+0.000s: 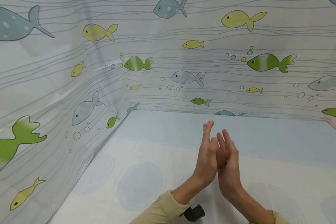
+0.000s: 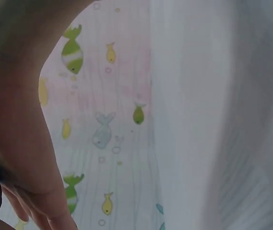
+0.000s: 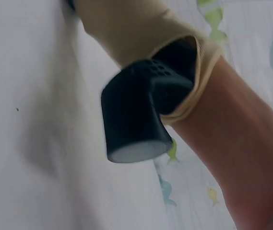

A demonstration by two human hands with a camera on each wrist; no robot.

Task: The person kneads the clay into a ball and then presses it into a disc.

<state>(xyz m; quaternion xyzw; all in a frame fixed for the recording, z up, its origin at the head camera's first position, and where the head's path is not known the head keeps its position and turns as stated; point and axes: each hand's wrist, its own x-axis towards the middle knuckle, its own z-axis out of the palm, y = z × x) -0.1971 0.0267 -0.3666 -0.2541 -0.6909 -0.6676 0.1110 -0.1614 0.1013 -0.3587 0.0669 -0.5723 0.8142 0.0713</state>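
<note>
My left hand [image 1: 207, 155] and right hand [image 1: 229, 165] are raised above the table with their palms pressed together and fingers straight, pointing up and away. Neither hand holds anything. The left fingertips reach a little higher than the right ones. In the left wrist view a blurred hand [image 2: 21, 120] fills the left side, too close to read its fingers. The right wrist view shows my left forearm [image 3: 242, 143] in a beige sleeve [image 3: 141, 28], with a black wrist camera [image 3: 136, 115] strapped on it.
A pale tablecloth [image 1: 145, 180] with faint blue circles covers the table under the hands. A white curtain printed with fish [image 1: 184, 62] walls in the table's left side and back. The black wrist camera [image 1: 194, 213] shows under my left sleeve [image 1: 159, 211].
</note>
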